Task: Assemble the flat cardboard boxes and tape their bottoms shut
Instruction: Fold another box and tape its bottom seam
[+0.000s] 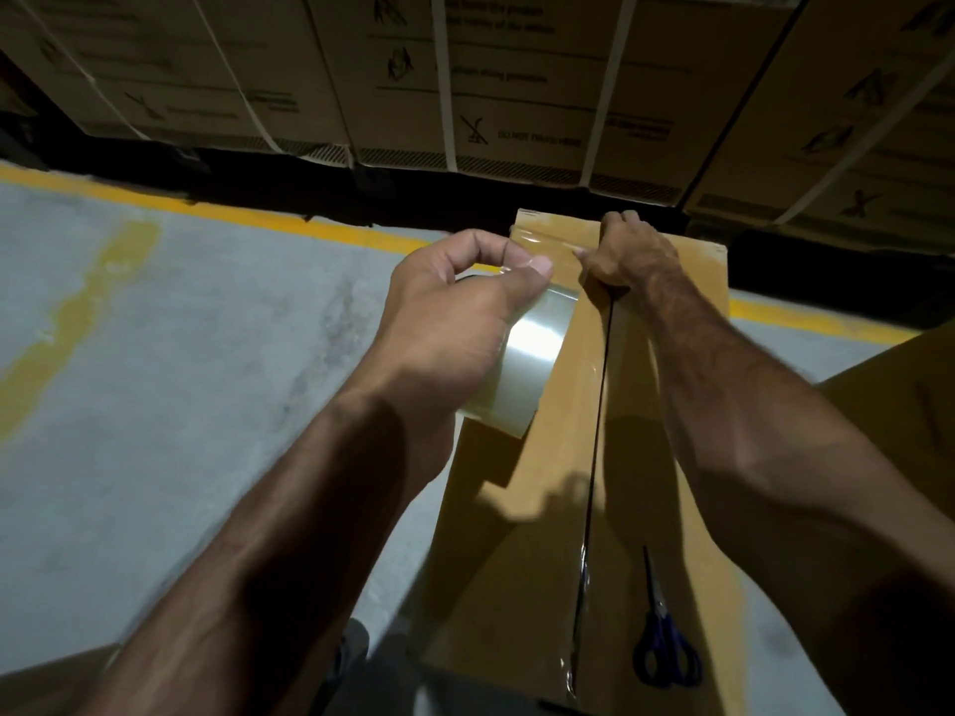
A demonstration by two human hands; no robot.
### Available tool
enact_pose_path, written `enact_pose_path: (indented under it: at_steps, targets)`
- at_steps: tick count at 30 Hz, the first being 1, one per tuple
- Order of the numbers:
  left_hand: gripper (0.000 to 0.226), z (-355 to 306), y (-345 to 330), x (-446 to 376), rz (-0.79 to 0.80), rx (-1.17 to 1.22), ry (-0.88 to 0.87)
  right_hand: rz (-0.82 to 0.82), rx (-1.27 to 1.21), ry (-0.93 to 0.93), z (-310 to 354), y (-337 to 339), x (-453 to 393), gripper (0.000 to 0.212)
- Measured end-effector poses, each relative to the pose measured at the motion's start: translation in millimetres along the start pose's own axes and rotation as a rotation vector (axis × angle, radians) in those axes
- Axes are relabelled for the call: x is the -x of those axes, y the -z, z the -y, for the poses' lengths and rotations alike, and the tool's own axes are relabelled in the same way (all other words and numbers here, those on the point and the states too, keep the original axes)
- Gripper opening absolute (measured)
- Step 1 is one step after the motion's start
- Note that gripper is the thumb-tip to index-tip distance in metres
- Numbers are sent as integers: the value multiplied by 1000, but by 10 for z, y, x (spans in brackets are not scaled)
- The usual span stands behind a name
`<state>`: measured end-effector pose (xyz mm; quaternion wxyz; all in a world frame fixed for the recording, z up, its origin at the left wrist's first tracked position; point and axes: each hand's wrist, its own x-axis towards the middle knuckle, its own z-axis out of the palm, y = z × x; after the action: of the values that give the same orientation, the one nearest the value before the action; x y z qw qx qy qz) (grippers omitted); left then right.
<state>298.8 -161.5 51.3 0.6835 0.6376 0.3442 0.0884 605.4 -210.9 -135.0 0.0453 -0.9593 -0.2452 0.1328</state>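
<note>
Cardboard box [558,457] upright on concrete floor [181,379], flap seam up. Clear tape roll [522,364] grasped in left hand [455,323], strip pinched. Right hand [628,255] clenched on far flap edge beside strip. Scissors [664,643] flat on box, nearer than both grips.

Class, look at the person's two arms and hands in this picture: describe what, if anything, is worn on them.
Nothing is worn. The left hand and the right hand have no gloves, and no rings or wristwatch show. Both forearms are bare as far as the frame's lower edge, with no sleeve in view. The right forearm has visible hair.
</note>
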Motion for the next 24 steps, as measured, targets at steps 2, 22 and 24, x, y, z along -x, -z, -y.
enact_pose_path:
  at_steps: [2,22,24]
  targets:
    - [15,-9,-13,2,5,0,-6,37,-6,-18,-34,48,-91,80]
    - [23,-150,-70,242,-19,45,-5,3,49,-55,174,-944,2572,74]
    - [23,-177,-16,320,-24,36,-20,51,67,-38,290,-983,3052,74]
